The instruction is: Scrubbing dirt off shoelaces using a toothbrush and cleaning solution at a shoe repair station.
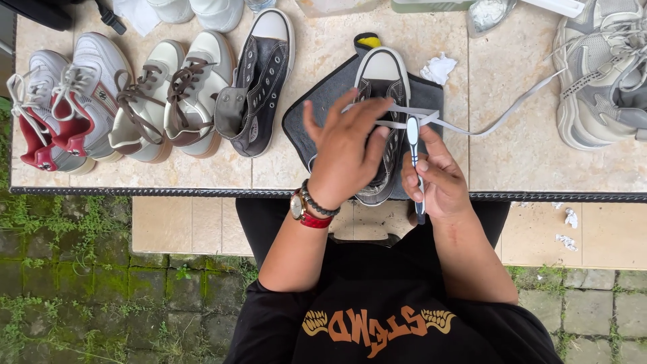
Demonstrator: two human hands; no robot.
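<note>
Shoes in a row at upper left of the frame: red-and-white sneakers (57, 108), cream pair (172, 94), one dark high-top (259, 81). Centre: second dark high-top (382, 87) on a grey cloth (317, 111) on the tiled surface (512, 148). Left hand (347, 152) spread open above it, fingers pinching a white lace (472, 128). Right hand (435, 178) closed around a toothbrush (413, 145). Judgement: lacing stage; threading calls for both hands, brush down.
</note>
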